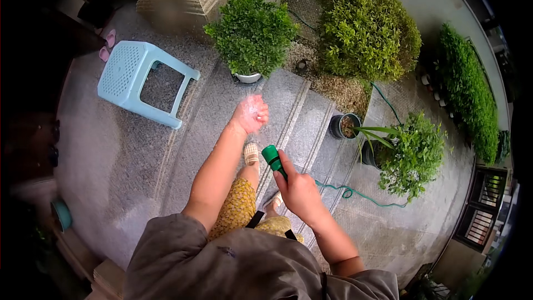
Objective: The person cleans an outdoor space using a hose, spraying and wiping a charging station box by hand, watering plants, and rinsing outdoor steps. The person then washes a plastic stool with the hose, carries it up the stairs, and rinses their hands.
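My right hand (pixel 297 193) grips a green garden hose nozzle (pixel 272 156), its head pointing up and away toward my other hand. Water from it splashes over my left hand (pixel 251 113), whose fingers are curled in. Nothing shows in that hand, though spray blurs part of it. A thin green hose (pixel 362 201) runs over the stone to the right with a small loop in it. Below my left hand, one of my feet in a checked slipper (pixel 251 154) rests on a stone step (pixel 272 108).
A light-blue plastic stool (pixel 125 76) stands to the left, near pink slippers (pixel 107 45). Ahead are a round potted shrub (pixel 252 33) and a larger bush (pixel 366 29). Steps descend rightward toward a black plant pot (pixel 342 126) and a leafy potted plant (pixel 412 156).
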The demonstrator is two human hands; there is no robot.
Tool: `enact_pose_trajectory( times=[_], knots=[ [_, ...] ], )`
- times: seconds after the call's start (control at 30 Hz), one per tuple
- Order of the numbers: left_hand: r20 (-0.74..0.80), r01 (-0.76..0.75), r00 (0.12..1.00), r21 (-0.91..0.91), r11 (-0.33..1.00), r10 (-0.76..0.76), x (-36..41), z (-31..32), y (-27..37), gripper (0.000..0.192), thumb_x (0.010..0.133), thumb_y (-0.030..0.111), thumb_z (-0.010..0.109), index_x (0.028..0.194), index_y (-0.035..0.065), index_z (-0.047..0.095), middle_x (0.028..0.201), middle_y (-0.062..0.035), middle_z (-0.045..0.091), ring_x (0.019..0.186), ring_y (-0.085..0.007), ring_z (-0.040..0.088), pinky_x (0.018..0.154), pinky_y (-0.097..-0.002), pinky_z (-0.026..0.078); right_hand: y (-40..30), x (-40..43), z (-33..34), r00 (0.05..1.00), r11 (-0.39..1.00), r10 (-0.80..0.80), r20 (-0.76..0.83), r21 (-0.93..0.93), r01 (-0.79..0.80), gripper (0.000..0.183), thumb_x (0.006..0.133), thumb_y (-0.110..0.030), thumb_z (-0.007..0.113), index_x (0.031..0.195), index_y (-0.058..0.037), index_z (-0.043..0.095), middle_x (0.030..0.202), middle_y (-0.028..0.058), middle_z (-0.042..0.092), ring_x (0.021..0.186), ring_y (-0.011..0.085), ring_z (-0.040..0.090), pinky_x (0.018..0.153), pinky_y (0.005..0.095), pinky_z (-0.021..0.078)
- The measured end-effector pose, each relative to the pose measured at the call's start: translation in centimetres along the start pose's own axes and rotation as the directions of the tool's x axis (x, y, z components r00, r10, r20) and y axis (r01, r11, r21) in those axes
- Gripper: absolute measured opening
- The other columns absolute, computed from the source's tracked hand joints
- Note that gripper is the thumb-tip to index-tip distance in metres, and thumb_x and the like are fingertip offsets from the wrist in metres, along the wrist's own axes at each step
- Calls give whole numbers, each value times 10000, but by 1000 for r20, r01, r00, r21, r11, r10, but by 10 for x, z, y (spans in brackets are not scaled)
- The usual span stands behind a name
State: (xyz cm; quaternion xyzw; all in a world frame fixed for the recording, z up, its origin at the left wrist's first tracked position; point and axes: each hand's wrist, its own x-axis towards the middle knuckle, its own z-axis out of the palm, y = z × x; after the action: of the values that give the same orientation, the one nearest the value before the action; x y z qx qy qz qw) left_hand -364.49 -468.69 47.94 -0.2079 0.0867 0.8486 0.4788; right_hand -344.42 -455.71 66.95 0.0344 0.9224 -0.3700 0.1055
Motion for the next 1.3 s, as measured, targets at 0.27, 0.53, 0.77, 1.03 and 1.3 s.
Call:
enact_pose_trajectory(
  times=[0.27,0.53,0.77,1.03,1.3],
  knots=[
    [151,-366,915,-74,928,373,43,96,72,262,869,177,413,621,94,428,559,-22,385,508,-151,369,504,-278,329,-24,64,-41,960,996,-82,-268,-43,73,421,848,-143,506,1222,22,405,596,264,561,586,437,572,561,512,460],
    [134,-474,863,-112,873,486,81,94,136,237,853,159,406,631,76,413,567,-32,378,521,-174,379,490,-291,322,-22,143,-7,966,995,-104,-236,-29,99,435,855,-168,485,1233,19,379,691,273,598,654,435,592,631,524,466],
    [117,-432,889,-101,896,442,110,55,161,251,894,183,369,670,70,390,599,-35,376,540,-176,356,500,-300,316,-7,185,17,973,999,7,-229,32,0,424,850,-165,508,1217,29,421,706,275,595,666,438,584,642,505,462],
    [96,-553,829,-9,833,551,148,36,171,256,850,204,391,622,89,367,570,-43,365,502,-188,357,482,-303,302,13,211,21,981,994,96,-169,77,-84,477,859,-186,476,1268,22,348,750,283,605,727,454,593,692,526,468],
    [-61,-504,862,0,864,503,171,19,190,199,839,175,402,659,92,391,597,-49,406,535,-190,379,508,-302,328,25,230,27,983,986,141,-114,108,-129,485,866,-185,465,1284,24,335,777,288,606,741,454,594,696,526,468]
  ],
)
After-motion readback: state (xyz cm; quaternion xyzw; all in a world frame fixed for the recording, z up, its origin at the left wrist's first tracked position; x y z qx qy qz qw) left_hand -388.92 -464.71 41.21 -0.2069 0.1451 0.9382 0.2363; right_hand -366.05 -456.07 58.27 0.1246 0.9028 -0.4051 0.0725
